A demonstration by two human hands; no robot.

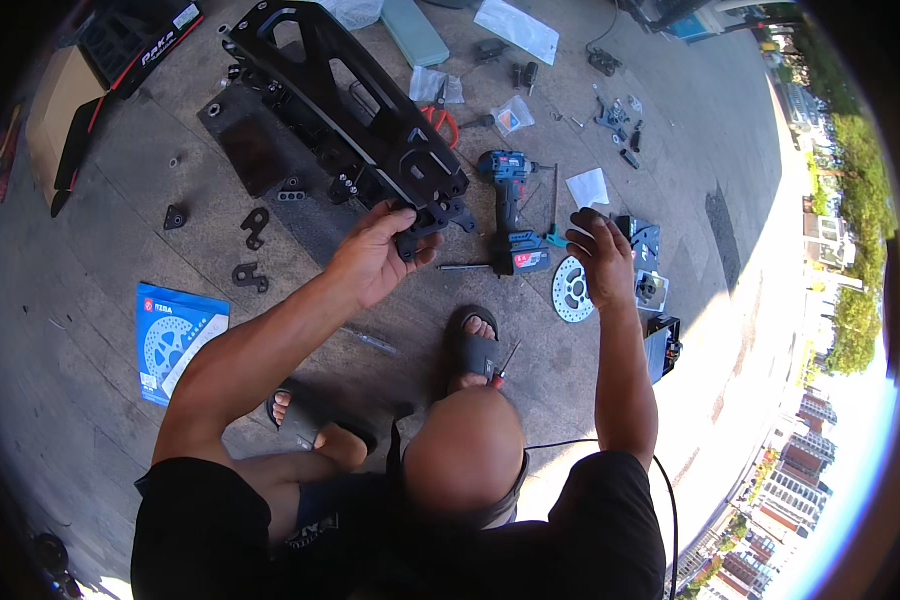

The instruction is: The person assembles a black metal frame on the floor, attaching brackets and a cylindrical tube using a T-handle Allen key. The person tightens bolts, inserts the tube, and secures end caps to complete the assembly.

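The black frame (325, 95) slanted lengthwise from far left to near right, where the left hand (378, 258) gripped its near end. The right hand (602, 262), well apart, right of the blue drill (511, 190), had bent fingers; whether they held anything was unclear.

Smooth, glossy black metal is seen in the slotted frame (395, 148), and bare, shiny metal in the perforated disc (560, 300). The drill (507, 166) appears cased in plastic. Matt brown cardboard is shown by the open box (65, 100), dull cloth by the sleeves (200, 510). The paving (100, 260) is left rough and matt.
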